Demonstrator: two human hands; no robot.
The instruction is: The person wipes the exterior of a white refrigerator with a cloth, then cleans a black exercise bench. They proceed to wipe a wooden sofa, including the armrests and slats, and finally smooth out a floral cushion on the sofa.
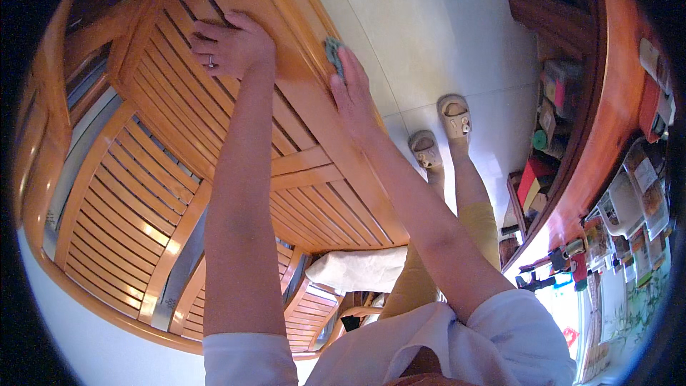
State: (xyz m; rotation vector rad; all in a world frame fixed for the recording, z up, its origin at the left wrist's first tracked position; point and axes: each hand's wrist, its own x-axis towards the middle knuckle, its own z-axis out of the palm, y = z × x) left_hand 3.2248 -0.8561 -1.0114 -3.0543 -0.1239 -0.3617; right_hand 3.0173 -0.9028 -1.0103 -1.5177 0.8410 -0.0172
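A slatted wooden bench (300,172) with a glossy orange-brown finish lies below me. My left hand (233,46), wearing a ring, is spread palm down on the seat slats and holds nothing. Over at the seat's front rail (316,27), my right hand (351,86) has a small green cloth (335,54) under its fingers, against the rail's outer edge. Part of the cloth is hidden by the fingers.
The slatted backrest (123,214) runs along the left. A pale cushion or cloth (359,268) lies at the seat's near end. My slippered feet (454,115) stand on the tiled floor (429,27). At right is a wooden table (616,97) with plastic containers (621,204) and shelved items underneath.
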